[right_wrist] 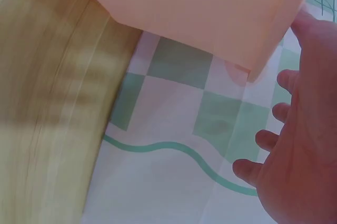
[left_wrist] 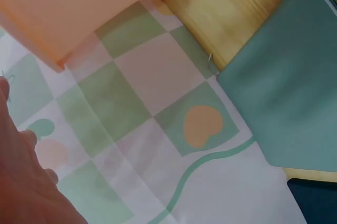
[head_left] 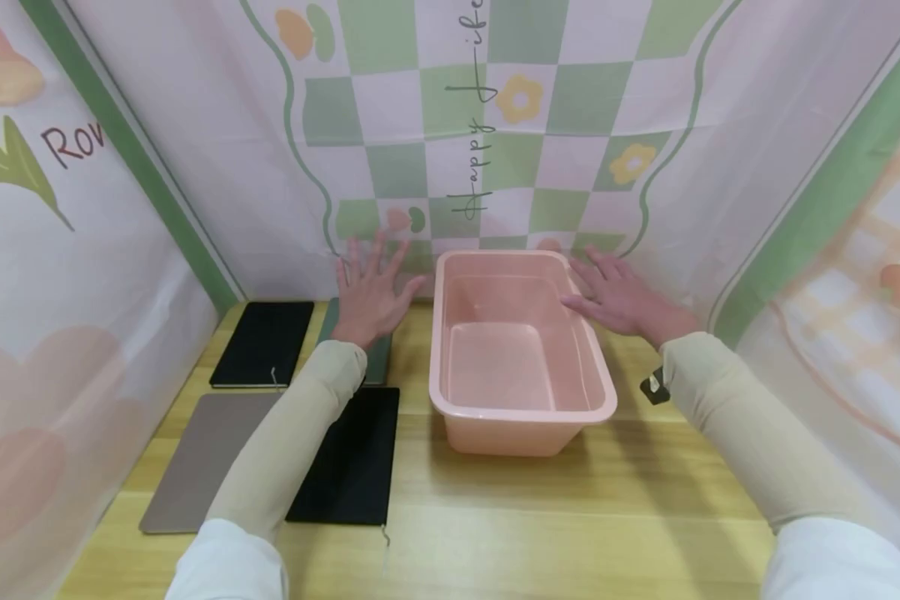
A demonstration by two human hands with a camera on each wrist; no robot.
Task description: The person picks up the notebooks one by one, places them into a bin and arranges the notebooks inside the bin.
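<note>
Standing on wood tabletop (head_left: 532, 533), approx. centre, a pink basin (head_left: 502, 358) is seen betw. two hands, far end set close to backdrop cloth (head_left: 480, 171) printed w/ green checks & "Happy Life". Lt. hand (head_left: 371, 300) is held L of basin, apart from its rim, back of hand turned to head cam; fingers straight, spread wide, thumb angled twd. basin. Green notebook (left_wrist: 284, 87) is partly covered by that hand & wrist in head view. Rt. hand (head_left: 622, 298) is held at basin's R side, far half; fingers extended, small gaps betw., thumb overlapping rim in head view; whether rim is touched can't be told. Also noted at L: small black notebook (head_left: 264, 343) at back, flat taupe item (head_left: 206, 454) nearer, large black notebook (head_left: 356, 467) beside it, partly hidden by L sleeve (head_left: 270, 462). Dark device (head_left: 654, 387) is seen nr. R cuff.
</note>
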